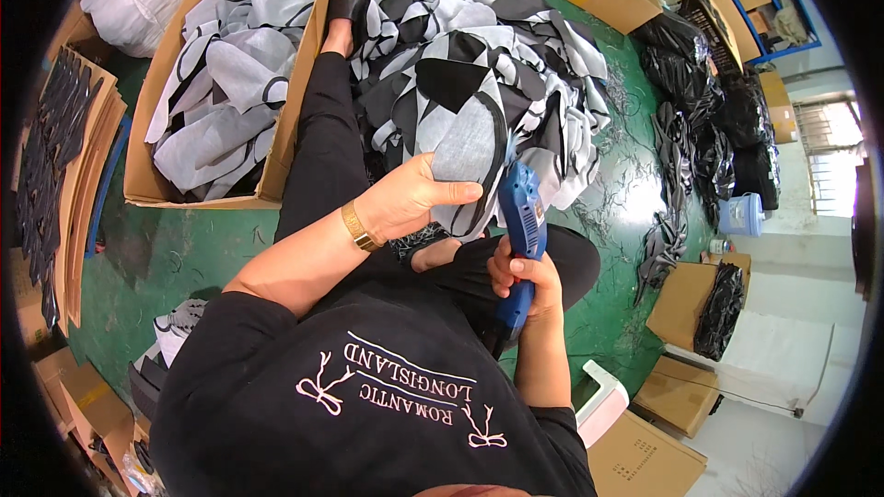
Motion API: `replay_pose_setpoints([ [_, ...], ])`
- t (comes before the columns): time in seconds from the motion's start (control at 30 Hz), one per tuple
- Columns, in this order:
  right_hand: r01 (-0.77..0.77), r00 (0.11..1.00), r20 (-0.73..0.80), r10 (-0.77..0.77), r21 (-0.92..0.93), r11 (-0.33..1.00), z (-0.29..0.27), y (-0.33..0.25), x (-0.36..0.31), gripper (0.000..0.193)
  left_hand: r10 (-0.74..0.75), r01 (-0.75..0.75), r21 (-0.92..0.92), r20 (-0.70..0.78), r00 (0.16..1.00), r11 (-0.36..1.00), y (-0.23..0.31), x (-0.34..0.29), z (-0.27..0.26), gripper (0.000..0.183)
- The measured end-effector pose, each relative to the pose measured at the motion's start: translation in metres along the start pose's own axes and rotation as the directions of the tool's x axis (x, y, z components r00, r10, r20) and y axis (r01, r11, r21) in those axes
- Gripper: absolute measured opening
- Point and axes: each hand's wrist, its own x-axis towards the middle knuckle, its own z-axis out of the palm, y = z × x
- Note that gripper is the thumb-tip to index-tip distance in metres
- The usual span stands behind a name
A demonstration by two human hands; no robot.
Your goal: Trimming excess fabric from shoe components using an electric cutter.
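My left hand (410,195) grips a grey fabric piece (462,145) with black edging, thumb on top and fingers behind it. A black patch covers part of the piece's far end. My right hand (534,278) is wrapped round the handle of a blue handheld power tool (522,207). Its narrow front end points away from me, close beside the right edge of the fabric; I cannot make out whether they touch. Beyond my hands, a large heap of similar grey and black fabric pieces (562,64) lies on the floor, partly behind the held piece.
An open cardboard box (276,161) full of fabric pieces stands at left, beside my outstretched leg. Black plastic bags (677,78) line the right side. Thread scraps litter the green floor (635,170). A white-edged stool (603,400) and cardboard cartons (683,396) are at lower right.
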Motion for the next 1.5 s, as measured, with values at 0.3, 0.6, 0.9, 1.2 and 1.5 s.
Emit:
replay_pose_setpoints([
  [0.3, 0.211, 0.920, -0.206, -0.333, -0.455, 0.865, 0.034, -0.052, 0.024, 0.043, -0.008, 0.008, 0.271, -0.002, 1.000, 0.963, -0.021, -0.002, 0.006, 0.028],
  [0.6, 0.204, 0.905, -0.139, -0.403, -0.688, 0.696, 0.042, -0.033, 0.045, 0.038, 0.079, -0.042, 0.219, -0.165, 0.983, 0.975, -0.011, 0.005, 0.000, 0.023],
  [0.9, 0.018, 0.949, -0.230, -0.218, -0.649, 0.761, 0.019, -0.038, -0.009, 0.031, 0.170, -0.140, 0.134, -0.245, 0.955, 0.981, 0.005, 0.005, -0.029, 0.018],
  [1.2, -0.109, 0.959, -0.268, -0.096, -0.657, 0.746, 0.008, -0.027, -0.017, 0.032, 0.230, -0.147, 0.295, -0.269, 0.935, 0.944, 0.010, 0.004, -0.017, 0.016],
  [1.5, -0.039, 0.966, -0.227, -0.125, -0.604, 0.796, 0.006, -0.028, -0.010, 0.032, 0.208, -0.052, 0.525, -0.244, 0.947, 0.849, 0.013, 0.001, -0.021, 0.017],
])
